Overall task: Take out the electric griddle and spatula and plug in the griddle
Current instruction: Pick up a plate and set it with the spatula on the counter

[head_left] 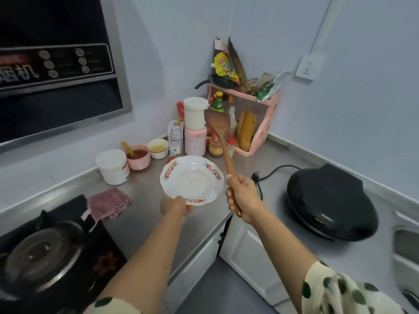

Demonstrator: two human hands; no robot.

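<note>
A black electric griddle (330,200) sits closed on the steel counter at the right. Its black cord (269,174) curls to the left, and the plug (255,176) lies loose on the counter. A white wall socket (306,67) is on the wall above the griddle. My right hand (242,197) grips the handle of a wooden spatula (221,134), blade up, over the counter corner. My left hand (175,206) holds the near rim of a white plate (192,179) with a floral border, above the counter.
A pink rack (260,123) full of bottles and packets fills the far corner, with tubs, jars and bowls beside it. A pink cloth (108,203) lies by the gas stove (43,250) at the left. A sink edge (405,241) shows at the far right.
</note>
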